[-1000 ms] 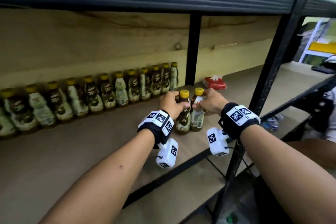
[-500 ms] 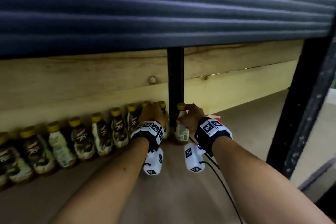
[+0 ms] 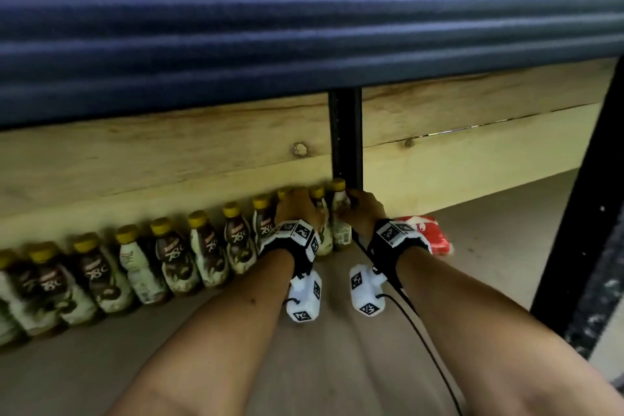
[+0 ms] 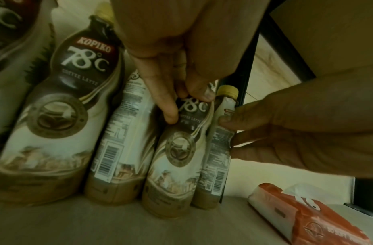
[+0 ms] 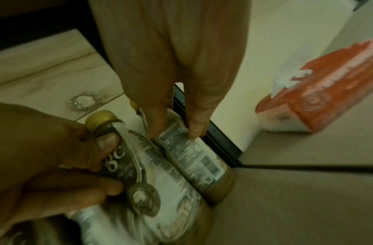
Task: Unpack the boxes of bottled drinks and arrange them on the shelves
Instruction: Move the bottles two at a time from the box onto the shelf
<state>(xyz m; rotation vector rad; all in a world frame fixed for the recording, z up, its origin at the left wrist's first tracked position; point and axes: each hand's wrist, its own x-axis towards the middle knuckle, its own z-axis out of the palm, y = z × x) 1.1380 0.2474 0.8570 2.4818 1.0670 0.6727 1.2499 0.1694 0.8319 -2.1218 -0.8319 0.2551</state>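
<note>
- At the right end of the bottle row (image 3: 135,267) along the back of the shelf board (image 3: 337,365), your left hand (image 3: 297,209) is closed on the neck of one coffee bottle (image 4: 177,159); in the left wrist view thumb and forefinger pinch it just under the cap, front label facing you.
- Your right hand (image 3: 366,209) holds the last bottle (image 4: 218,149) in the row, fingertips (image 5: 194,131) pressed on its upper label, barcode side out.
- The two bottles touch side by side, both upright on the board, the last one just beside the black upright post (image 3: 345,138).
- From the head view your hands cover most of both bottles; only yellow caps and the lower parts of the bodies show.
- The cap of your left-hand bottle is hidden behind your fingers in the left wrist view.
- The row's left end is blurred and cut off at the frame edge, so you cannot count it.
- A red-and-white tissue pack (image 3: 425,236) lies on the board to the right, partly behind your right wrist band (image 3: 396,235).
- The upper shelf's dark ribbed edge (image 3: 304,27) blocks everything above the wooden back planks (image 3: 169,159).
</note>
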